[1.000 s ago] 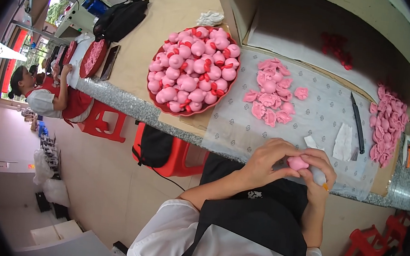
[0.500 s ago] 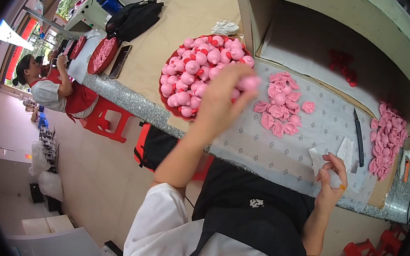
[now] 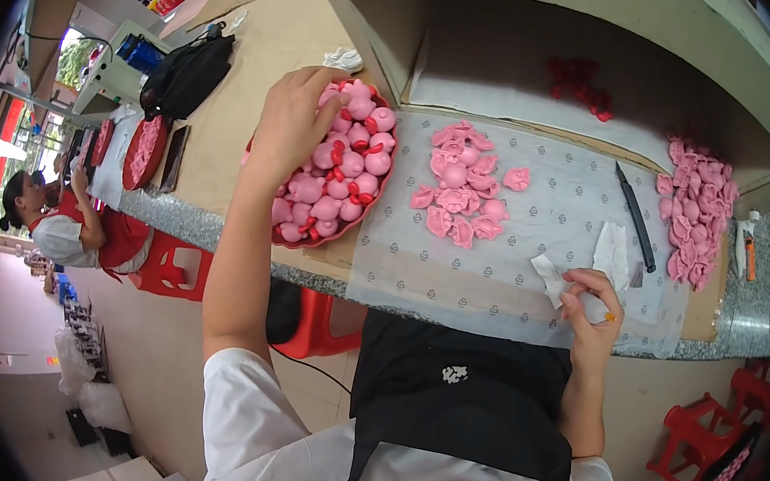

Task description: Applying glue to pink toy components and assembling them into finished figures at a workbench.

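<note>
Dough figures, pink and round with small red bits, fill a red tray (image 3: 311, 236) on the left of the counter, and the left hand (image 3: 292, 125) lies spread over the upper part of that pile of pink balls (image 3: 347, 177), fingers open and touching them; whether it holds one cannot be told. Well apart from it, the right hand (image 3: 594, 307) rests at the near edge of a white patterned sheet (image 3: 514, 244), fingers pinched on a small white scrap (image 3: 549, 277). Between the hands lies a cluster of flat pink pieces (image 3: 459, 197). A dark knife (image 3: 636, 216) lies just beyond the right hand, with a heap of pink pieces (image 3: 696, 210) farther right.
</note>
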The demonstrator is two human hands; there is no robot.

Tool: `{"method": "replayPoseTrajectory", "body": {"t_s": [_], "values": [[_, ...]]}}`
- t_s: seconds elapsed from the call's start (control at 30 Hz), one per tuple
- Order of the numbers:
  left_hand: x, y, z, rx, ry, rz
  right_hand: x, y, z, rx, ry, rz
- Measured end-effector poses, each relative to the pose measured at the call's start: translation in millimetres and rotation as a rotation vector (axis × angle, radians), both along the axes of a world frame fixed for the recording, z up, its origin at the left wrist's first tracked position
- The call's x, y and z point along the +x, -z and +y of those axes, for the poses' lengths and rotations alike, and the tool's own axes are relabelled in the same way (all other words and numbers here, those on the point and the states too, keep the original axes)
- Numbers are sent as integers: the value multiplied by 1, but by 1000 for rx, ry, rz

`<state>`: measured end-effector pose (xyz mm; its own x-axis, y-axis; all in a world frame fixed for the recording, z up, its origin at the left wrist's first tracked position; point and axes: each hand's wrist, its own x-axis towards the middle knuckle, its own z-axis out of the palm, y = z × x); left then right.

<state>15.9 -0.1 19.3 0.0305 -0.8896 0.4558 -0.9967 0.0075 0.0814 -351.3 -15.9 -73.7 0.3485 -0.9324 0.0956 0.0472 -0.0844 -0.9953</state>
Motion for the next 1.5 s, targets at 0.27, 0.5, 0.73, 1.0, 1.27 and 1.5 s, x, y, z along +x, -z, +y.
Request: {"method": "replayPoseTrajectory", "body": {"t_s": [0.27, 0.5, 0.73, 1.0, 1.27, 1.5], "values": [[-134, 56, -54, 34, 382, 79, 4, -8, -18, -122, -18, 46], [-147, 69, -66, 295, 362, -30, 5, -29, -130, -306, 9, 341], [-156, 48, -10, 236, 233, 934, 29, -4, -215, -674, 106, 875], [-177, 77, 27, 38, 210, 1787, 26, 0, -213, -691, 78, 833], [-197, 90, 36, -48, 213, 2021, 24, -16, -199, -830, -105, 940], [-207, 93, 42, -118, 194, 2087, 20, -38, -67, -66, -85, -27]]}}
